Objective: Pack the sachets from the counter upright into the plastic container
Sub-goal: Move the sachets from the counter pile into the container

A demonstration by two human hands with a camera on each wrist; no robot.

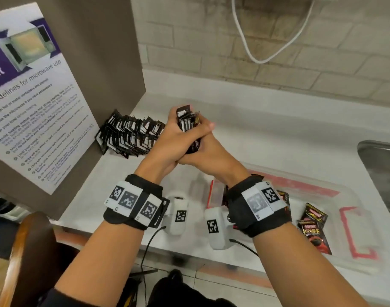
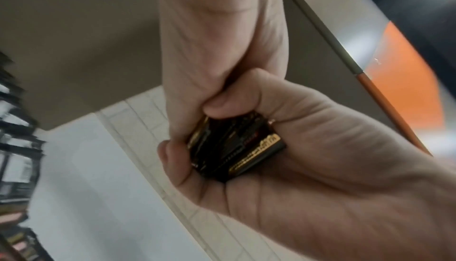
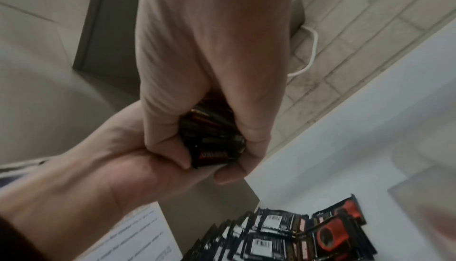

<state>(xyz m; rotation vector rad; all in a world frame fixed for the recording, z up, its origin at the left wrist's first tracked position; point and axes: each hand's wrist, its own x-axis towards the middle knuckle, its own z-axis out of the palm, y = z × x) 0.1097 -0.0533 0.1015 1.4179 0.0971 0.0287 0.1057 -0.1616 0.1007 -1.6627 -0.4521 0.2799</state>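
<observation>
Poster (image 1: pixel 32 94): microwave guidelines sheet on the brown panel at far left, not part of the job.
Counter pile (image 1: pixel 132 135): a large heap of sachets lay on the white counter (image 1: pixel 267 129) against the panel, so most of the packing looked undone.
Left hand (image 1: pixel 167 138): raised above the counter, fingers curled round a bundle of sachets (image 1: pixel 187 120).
Bundle: stood roughly on end between both palms, well clear of the pile and not yet over the container; likely being squared up before the drop.
Right hand (image 1: pixel 206 149): pressed against the left, also clamped on the bundle, thumb across its top.
Plastic container (image 1: pixel 353 244): clear, near counter edge at right, with only a few sachets (image 1: pixel 314 227) inside, some leaning rather than upright.
Progress: early, by my read.
Sink (image 1: pixel 382 173): steel rim at far right.
</observation>
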